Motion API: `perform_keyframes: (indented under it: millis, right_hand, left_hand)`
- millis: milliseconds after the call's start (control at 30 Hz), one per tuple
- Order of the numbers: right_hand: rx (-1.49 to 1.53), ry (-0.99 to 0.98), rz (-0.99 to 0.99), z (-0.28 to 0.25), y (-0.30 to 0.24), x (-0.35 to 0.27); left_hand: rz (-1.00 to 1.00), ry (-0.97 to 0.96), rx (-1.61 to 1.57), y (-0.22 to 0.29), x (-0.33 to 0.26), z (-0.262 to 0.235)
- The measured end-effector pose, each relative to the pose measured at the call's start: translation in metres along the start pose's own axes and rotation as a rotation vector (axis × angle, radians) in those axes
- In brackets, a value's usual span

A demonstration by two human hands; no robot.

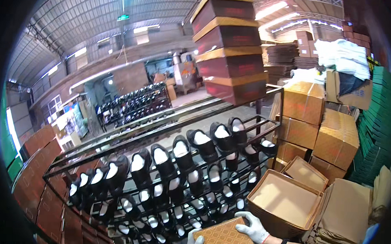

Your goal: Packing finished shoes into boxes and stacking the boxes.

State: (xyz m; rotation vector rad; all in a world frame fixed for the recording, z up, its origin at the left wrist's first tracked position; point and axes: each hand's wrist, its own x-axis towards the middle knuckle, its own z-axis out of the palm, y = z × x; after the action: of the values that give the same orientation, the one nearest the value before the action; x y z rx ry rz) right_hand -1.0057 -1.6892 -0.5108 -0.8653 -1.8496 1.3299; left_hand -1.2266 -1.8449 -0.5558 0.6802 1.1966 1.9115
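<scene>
At the lower edge, my two hands in white gloves grip a yellow-brown shoebox with a honeycomb-like pattern on its top. My left hand closes on its left side, mostly cut off by the picture's edge. Across the far right corner lies my right hand, with the thumb and fingers on the box. Whether the box is whole or only a lid cannot be seen. Just beyond it stands a black metal rack with rows of black shoes stuffed with white filling.
Right of my hands is a stack of open cardboard trays or lids, beside flattened cardboard. Strapped yellow cartons and green stacked boxes rise behind. Dark red boxes tower at the rack's far side; reddish boxes stand left.
</scene>
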Motion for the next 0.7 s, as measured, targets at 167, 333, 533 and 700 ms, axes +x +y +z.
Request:
perform_keyframes:
  millis: [167, 333, 533, 700]
  right_hand:
    - [0.144, -0.137, 0.062, -0.003, 0.063, -0.078]
    - [0.586, -0.099, -0.088, -0.035, -0.011, -0.09]
    - [-0.285, 0.281, -1.625, -0.268, -0.387, 0.186]
    - [0.534, 0.129, -1.009, -0.304, -0.61, 0.301]
  left_hand:
    - [-0.097, 0.172, -0.008, 0.012, 0.054, -0.01]
    - [0.457, -0.325, 0.067, 0.153, 0.076, 0.116]
    - [0.963, -0.793, 0.105, 0.399, 0.173, 0.338]
    - [1.329, -0.405, 0.245, 0.573, 0.246, 0.443]
